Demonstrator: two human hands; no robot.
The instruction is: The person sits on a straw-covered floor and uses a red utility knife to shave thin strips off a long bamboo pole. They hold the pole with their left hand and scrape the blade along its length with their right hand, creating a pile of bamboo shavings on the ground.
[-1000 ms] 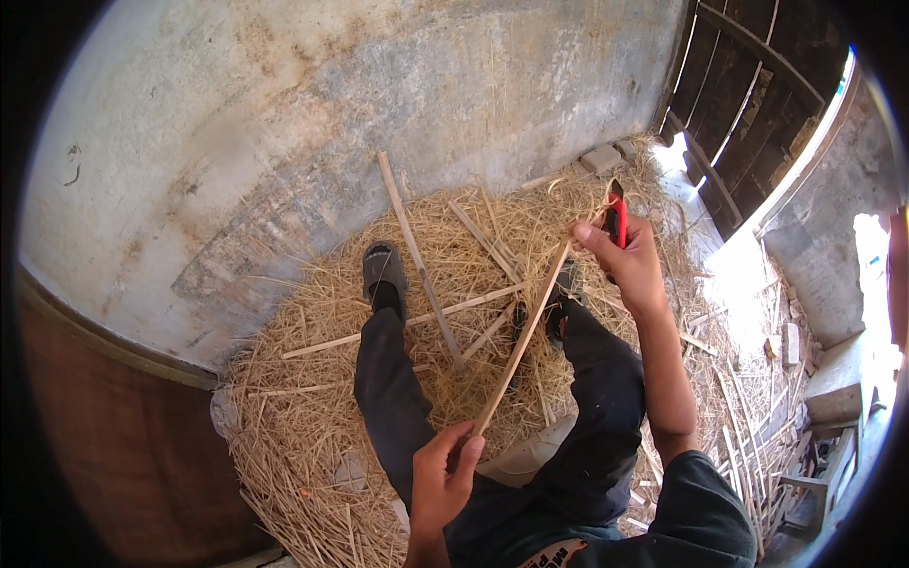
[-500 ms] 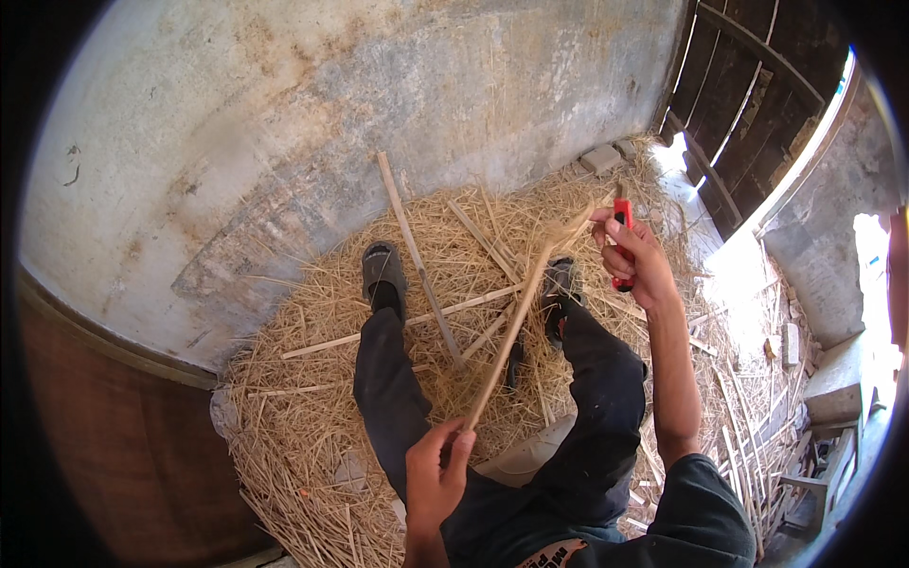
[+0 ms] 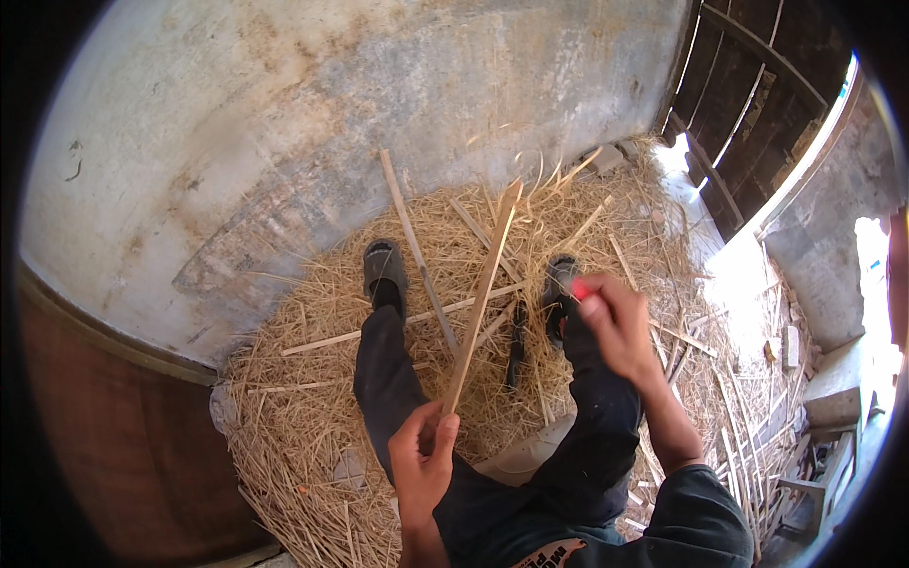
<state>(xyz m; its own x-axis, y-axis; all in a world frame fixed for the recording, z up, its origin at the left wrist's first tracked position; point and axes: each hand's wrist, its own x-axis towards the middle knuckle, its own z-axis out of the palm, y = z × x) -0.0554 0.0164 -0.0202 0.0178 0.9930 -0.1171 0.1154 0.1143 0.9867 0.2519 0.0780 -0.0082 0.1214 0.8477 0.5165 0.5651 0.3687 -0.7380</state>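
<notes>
My left hand (image 3: 423,464) pinches the lower end of a long, flat wooden strip (image 3: 485,293), which looks like split bamboo. The strip slants up and away between my knees, its far end in the air. Thin curled shavings (image 3: 542,175) hang near that far end. My right hand (image 3: 620,327) is closed on a red utility knife (image 3: 580,288), to the right of the strip and apart from it. Motion blurs the knife, and most of its body is hidden by the fingers.
Shavings and thin strips (image 3: 322,417) cover the floor around my shoes (image 3: 383,265). More strips (image 3: 417,256) lie ahead, beside a dark long tool (image 3: 516,350). A stained wall (image 3: 379,95) rises in front. Blocks (image 3: 790,346) and a plank door (image 3: 739,104) are at right.
My right hand has come down toward me with the knife, away from the strip's far end. Shavings now fly loose there. The strip has tilted more upright and left.
</notes>
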